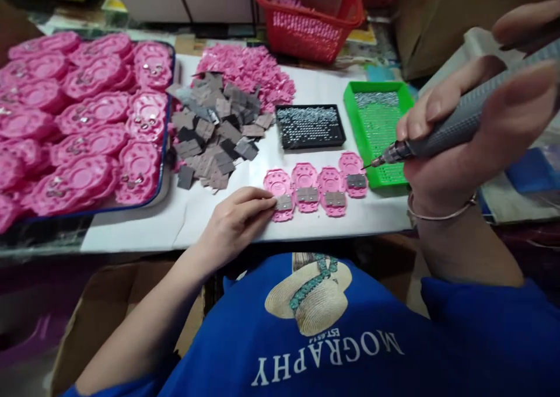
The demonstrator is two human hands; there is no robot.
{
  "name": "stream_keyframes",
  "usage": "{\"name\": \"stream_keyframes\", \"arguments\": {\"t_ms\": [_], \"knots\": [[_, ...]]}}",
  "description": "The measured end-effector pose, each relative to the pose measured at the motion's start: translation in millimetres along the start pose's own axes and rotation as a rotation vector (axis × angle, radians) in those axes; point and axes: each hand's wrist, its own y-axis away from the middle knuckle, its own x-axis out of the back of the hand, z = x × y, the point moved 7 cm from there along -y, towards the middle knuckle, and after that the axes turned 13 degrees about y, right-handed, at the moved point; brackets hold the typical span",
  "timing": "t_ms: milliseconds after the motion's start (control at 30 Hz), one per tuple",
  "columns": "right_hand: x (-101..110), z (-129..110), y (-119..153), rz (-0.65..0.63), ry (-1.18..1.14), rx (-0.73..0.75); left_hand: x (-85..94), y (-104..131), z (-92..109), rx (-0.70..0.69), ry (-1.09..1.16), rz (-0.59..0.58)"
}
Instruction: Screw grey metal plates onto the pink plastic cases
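White worktop (135, 227) holds four pink plastic cases (305, 176) near its front edge, where the left hand (231, 225) pinches the leftmost, and the right hand (437, 175) grips a gray screwdriver (455, 119), which should point straight down while the case stays flat.

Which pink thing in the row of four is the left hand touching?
The pink piece at the row's left end, farthest from the green tray. The left hand has fingers at its edge; none touch the other three.
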Motion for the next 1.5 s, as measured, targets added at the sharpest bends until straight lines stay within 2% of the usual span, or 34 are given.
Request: {"name": "stream_keyframes", "arguments": {"t_ms": [67, 100, 300, 433, 800, 1067, 1500], "knots": [[22.7, 8.4, -7.8, 0.18, -0.006, 0.119, 0.3, -0.9, -0.6, 0.019, -0.027, -0.019], [30.8, 15.1, -10.0, 0.228, -0.006, 0.151, 0.5, -1.1, -1.1, 0.031, -0.042, -0.027], [54.6, 64.1, -12.4, 0.235, 0.05, 0.016, 0.9, -1.9, -1.2, 0.053, -0.091, -0.059], [54.7, 77.0, -8.3, 0.22, 0.036, -0.013, 1.9, -2.5, 0.2, 0.049, -0.109, -0.06], [43.9, 89.1, -1.9, 0.173, 0.034, -0.096, 0.5, -3.3, 1.9, 0.042, -0.125, -0.068], [45.0, 88.9, -4.1, 0.214, -0.085, 0.031, -1.1, -0.9, 1.4, 0.049, -0.135, -0.09], [45.9, 91.0, -1.9, 0.207, -0.033, 0.049, -0.3, 0.1, 0.8, -0.008, -0.127, -0.069]]}}
